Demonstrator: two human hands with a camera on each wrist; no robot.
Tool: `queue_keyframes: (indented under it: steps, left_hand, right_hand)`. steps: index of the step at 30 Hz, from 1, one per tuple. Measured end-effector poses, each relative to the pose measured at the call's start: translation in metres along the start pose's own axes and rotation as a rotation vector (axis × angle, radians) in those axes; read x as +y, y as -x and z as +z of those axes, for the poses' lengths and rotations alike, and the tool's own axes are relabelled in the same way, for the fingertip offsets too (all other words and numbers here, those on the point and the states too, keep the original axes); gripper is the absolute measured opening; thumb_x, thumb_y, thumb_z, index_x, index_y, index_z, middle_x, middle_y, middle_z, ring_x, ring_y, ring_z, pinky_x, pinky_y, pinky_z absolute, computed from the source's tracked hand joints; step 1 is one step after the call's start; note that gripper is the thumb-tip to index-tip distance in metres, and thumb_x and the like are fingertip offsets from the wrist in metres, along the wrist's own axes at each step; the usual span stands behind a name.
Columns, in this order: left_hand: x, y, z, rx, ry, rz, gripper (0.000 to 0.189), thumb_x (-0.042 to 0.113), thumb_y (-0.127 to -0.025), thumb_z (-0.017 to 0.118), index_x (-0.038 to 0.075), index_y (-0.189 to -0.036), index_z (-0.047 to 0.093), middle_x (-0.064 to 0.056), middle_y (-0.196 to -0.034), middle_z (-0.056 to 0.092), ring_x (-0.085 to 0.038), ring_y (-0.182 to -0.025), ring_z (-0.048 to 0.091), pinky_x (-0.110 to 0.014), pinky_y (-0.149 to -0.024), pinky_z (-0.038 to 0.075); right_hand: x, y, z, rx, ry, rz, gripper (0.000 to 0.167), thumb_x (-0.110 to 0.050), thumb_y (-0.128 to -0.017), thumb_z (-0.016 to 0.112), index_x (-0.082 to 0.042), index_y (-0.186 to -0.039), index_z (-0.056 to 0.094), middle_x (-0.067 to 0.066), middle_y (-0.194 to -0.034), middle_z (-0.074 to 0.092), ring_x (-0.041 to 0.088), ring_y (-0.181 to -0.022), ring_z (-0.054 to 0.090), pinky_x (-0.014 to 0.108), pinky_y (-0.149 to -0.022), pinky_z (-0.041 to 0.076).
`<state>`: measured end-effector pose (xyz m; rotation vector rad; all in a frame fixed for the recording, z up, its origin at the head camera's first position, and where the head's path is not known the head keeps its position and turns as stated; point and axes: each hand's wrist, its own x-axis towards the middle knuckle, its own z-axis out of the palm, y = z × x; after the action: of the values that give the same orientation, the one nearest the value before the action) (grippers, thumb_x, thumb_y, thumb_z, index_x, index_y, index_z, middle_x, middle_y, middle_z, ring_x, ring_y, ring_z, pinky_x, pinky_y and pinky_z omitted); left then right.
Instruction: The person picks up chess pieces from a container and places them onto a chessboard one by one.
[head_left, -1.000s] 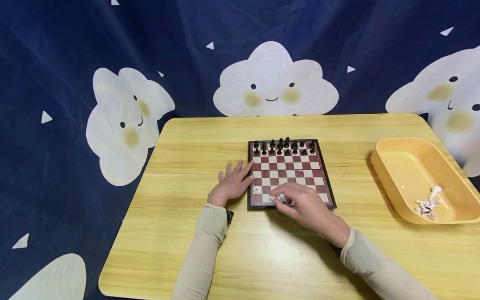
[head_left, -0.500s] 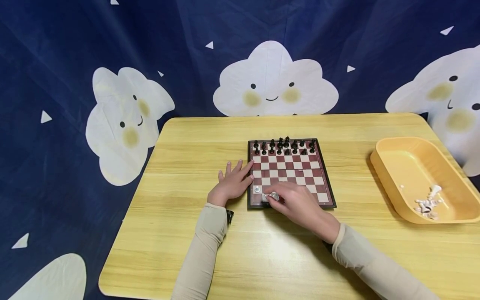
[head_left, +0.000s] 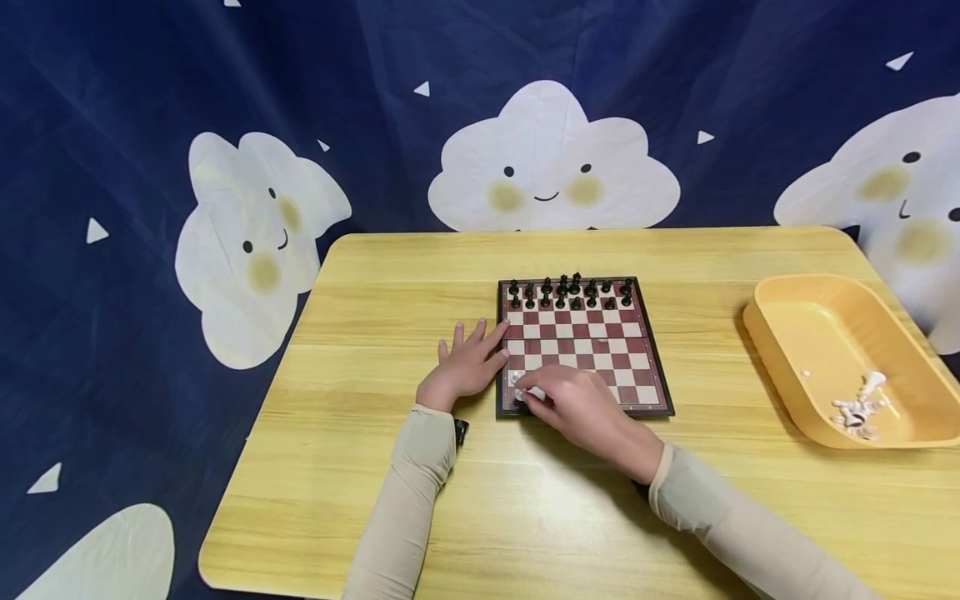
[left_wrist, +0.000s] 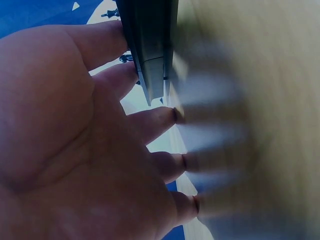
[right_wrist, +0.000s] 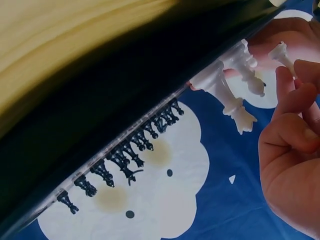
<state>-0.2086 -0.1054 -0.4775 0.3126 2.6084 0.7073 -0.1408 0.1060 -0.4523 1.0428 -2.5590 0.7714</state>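
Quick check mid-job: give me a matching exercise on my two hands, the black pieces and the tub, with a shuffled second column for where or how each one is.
1. left hand
2. right hand
3. black pieces
4. yellow-orange tub

A. pinching a white piece at the near left corner of the chessboard
B. right of the chessboard, with loose white pieces inside
C. fingers spread, touching the chessboard's left edge
D. standing in two rows along the chessboard's far side

Pairs: 1-C, 2-A, 3-D, 4-B

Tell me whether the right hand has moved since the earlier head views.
Yes: judged against the chessboard, the right hand has moved left, towards the board's near left corner.
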Motion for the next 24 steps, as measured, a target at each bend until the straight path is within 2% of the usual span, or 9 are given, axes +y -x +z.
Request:
queue_keyframes:
  steps: [7, 24]
  left_hand:
    - [0.000, -0.001, 0.000, 0.003, -0.007, 0.003, 0.058, 0.050, -0.111, 0.032, 0.037, -0.167, 0.019, -0.007, -0.174, 0.007, -0.041, -0.157, -0.012, -0.067, -0.121, -0.005]
    - [0.002, 0.001, -0.002, 0.014, -0.006, 0.013, 0.059, 0.046, -0.111, 0.036, 0.034, -0.167, 0.022, -0.010, -0.173, 0.010, -0.043, -0.157, -0.008, -0.069, -0.120, -0.004]
  right_hand:
    - [-0.002, -0.003, 0.004, -0.009, 0.005, 0.015, 0.011, -0.011, -0.090, 0.081, -0.011, -0.101, 0.080, 0.001, -0.096, 0.079, 0.017, -0.089, 0.076, 0.034, -0.072, 0.061]
    - [-0.004, -0.005, 0.011, -0.028, 0.033, 0.033, 0.012, -0.009, -0.089, 0.082, -0.011, -0.100, 0.079, 0.001, -0.095, 0.078, 0.017, -0.085, 0.075, 0.033, -0.071, 0.061]
